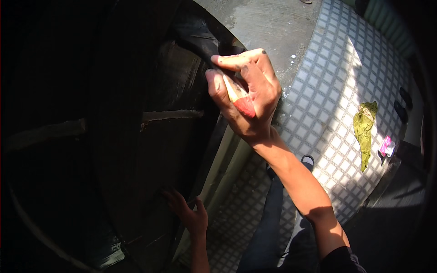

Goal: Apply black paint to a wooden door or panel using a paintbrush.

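My right hand (252, 92) grips a paintbrush by its wooden handle (231, 89), whose end is red. Its dark head reaches up and left toward a dark panel (164, 157), and shade hides where the bristles end. Dark smudges mark my fingers. Lower down, my left hand (191, 213) is at the panel's near edge with its fingers spread and nothing seen in them. The fingertips fade into shadow, so firm contact cannot be made out. Pale, unevenly coated strips (172, 116) cross the panel, and a light streaked patch (114, 256) shows near the bottom.
Patterned floor tiles (317, 82) lie under my feet, beside bare concrete (269, 20). An olive-green cloth (364, 133) and a pink and silver packet (387, 146) are on the right. Dark footwear (401, 111) sits at the far right.
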`<state>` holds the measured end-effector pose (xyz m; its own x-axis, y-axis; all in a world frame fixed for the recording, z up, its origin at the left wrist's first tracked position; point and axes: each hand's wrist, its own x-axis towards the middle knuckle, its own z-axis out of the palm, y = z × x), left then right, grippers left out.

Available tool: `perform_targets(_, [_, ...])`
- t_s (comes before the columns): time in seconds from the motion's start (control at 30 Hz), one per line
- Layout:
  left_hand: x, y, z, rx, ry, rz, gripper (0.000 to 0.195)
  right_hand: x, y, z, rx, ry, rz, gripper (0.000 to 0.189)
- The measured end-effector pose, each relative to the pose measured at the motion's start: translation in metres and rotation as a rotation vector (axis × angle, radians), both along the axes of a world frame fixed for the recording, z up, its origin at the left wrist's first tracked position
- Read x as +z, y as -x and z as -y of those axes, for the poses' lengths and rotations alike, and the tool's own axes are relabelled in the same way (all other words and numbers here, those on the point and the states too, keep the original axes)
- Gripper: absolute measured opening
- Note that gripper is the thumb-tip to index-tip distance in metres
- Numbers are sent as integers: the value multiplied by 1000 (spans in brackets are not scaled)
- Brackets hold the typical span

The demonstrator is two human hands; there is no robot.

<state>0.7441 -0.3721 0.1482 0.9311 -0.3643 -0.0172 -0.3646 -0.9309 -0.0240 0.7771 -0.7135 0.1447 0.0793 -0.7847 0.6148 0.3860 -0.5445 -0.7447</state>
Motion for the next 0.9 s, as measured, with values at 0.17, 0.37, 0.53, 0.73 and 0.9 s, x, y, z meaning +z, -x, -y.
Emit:
perform_targets(0.17, [4, 0, 0, -54, -1, 35, 78, -14, 25, -91, 339, 2, 9, 28])
perform_targets(0.37, [4, -2, -5, -22, -10, 48, 77, -36, 35, -37, 32, -95, -69, 15])
perform_targets(0.53, [-1, 0, 2, -7, 17, 22, 79, -68, 6, -17, 71, -322, -25, 15])
perform_targets(0.73, [-1, 0, 3, -17, 19, 43, 80, -67, 52, -105, 380, -371, -95, 18])
perform_targets(0.9, [-2, 0, 2, -10, 1, 45, 80, -62, 41, -54, 130, -397, -29, 16])
